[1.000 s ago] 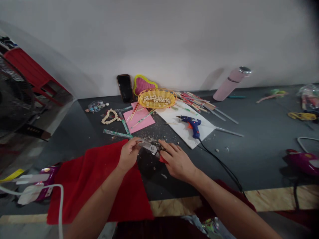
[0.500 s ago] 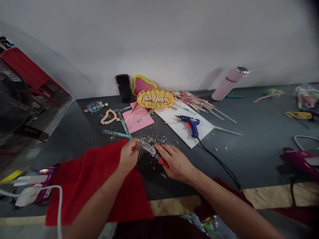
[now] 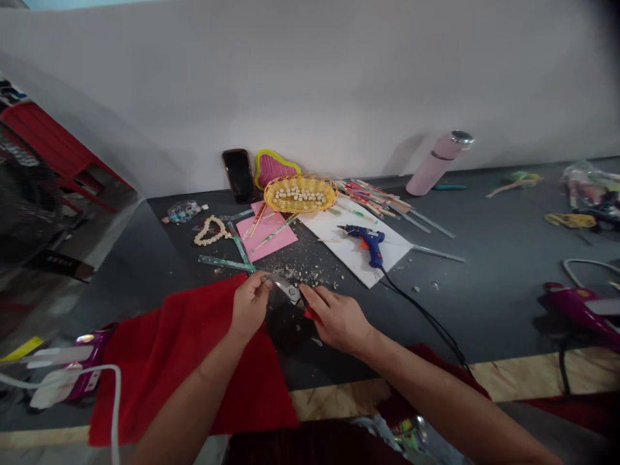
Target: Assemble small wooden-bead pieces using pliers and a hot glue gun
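Note:
My right hand is wrapped round the red handles of a pair of cutters, whose metal jaws point left. Pinched fingers of my left hand meet the tip of the jaws; whatever small piece they hold is too small to make out. Pale crumbs lie scattered just beyond the cutters. A green patterned strip ends near my left fingertips. Behind are pink paper, a yellow basket of small pale pieces, and a bead loop.
A blue glue gun rests on white paper, its cord running toward the front edge. Further off stand a phone and a pink bottle. A red cloth and a purple power strip are at left.
The view has shifted slightly. My right fingers look a little more closed round the cutter handles; my left hand stays at the jaws.

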`<state>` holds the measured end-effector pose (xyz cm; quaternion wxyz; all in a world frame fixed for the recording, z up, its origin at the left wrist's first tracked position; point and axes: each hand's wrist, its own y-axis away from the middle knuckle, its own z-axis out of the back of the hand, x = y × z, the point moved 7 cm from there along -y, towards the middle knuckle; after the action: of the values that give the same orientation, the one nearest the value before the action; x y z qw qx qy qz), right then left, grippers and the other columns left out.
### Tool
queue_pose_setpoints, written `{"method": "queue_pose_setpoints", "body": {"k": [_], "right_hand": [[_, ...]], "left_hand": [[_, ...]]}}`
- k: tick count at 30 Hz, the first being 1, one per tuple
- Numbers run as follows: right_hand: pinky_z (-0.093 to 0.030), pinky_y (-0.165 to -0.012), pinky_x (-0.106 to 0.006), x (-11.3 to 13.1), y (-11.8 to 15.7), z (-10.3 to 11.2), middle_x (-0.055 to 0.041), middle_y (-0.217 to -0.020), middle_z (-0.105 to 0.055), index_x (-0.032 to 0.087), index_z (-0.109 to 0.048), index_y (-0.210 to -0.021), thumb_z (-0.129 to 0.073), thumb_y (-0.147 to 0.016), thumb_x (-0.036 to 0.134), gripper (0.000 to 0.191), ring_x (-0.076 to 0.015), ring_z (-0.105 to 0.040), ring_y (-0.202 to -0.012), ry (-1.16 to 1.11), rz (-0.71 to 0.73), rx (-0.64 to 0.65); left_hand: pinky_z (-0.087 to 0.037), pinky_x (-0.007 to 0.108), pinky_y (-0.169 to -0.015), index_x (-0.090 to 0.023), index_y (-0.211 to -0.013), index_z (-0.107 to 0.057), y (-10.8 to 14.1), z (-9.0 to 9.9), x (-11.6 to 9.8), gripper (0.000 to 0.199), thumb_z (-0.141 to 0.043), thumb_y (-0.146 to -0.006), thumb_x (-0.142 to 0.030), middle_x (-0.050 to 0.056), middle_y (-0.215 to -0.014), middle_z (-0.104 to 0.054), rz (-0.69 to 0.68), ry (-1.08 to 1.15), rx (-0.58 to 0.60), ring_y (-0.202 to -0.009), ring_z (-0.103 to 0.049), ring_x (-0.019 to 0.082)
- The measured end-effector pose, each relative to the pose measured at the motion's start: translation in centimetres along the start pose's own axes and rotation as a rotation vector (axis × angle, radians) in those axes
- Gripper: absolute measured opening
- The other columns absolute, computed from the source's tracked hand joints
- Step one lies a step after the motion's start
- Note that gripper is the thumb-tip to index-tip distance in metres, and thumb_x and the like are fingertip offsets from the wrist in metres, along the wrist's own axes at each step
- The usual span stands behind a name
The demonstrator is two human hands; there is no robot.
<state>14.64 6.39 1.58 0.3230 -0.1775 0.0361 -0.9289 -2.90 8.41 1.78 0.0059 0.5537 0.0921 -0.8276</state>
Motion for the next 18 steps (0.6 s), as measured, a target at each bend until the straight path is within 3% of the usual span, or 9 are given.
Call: {"method": "queue_pose_setpoints", "body": {"k": [5, 9, 14, 18], "right_hand": [[-0.048, -0.076, -0.031, -3.2, 0.1, 0.9, -0.0116, -0.113, -0.057, 0.018, -0.043, -0.120, -0.053, -0.076, 0.017, 0.046, -0.0230, -0.058, -0.096, -0.066, -0.161, -0.196], [-0.048, -0.068, -0.029, -4.9, -0.2, 1.6, -0.0080, -0.101, -0.060, 0.020, -0.048, -0.093, -0.049, -0.076, 0.015, 0.018, -0.0205, -0.060, -0.083, -0.146, -0.234, -0.262], [-0.048, -0.073, -0.029, -4.3, -0.5, 2.4, -0.0064, -0.097, -0.061, 0.022, -0.047, -0.085, -0.044, -0.080, 0.013, 0.011, -0.0182, -0.059, -0.087, -0.337, -0.172, -0.264], [-0.046, -0.090, -0.035, -3.0, -0.4, 2.5, -0.0111, -0.125, -0.051, 0.020, -0.048, -0.095, -0.044, -0.082, 0.014, 0.016, -0.0206, -0.050, -0.115, -0.381, -0.068, -0.234]], "left_hand": [[-0.042, 0.025, -0.074, -0.016, -0.080, -0.065, -0.2, 0.2, -0.2, 0.021, -0.054, -0.081, -0.033, 0.003, -0.081, -0.065, 0.001, 0.136, -0.017, -0.079, -0.057, 0.016], [-0.041, 0.025, -0.076, -0.016, -0.082, -0.066, -0.4, 0.2, -0.1, 0.020, -0.054, -0.081, -0.032, 0.004, -0.084, -0.063, -0.014, 0.192, 0.002, -0.082, -0.056, 0.017], [-0.040, 0.025, -0.073, -0.017, -0.085, -0.063, -0.3, -0.4, 0.2, 0.022, -0.052, -0.083, -0.035, 0.004, -0.085, -0.060, 0.002, 0.235, 0.055, -0.080, -0.053, 0.016], [-0.039, 0.026, -0.075, -0.016, -0.081, -0.059, -0.4, -0.7, 0.0, 0.024, -0.048, -0.085, -0.037, 0.004, -0.083, -0.058, -0.027, 0.287, 0.088, -0.082, -0.052, 0.017]]}}
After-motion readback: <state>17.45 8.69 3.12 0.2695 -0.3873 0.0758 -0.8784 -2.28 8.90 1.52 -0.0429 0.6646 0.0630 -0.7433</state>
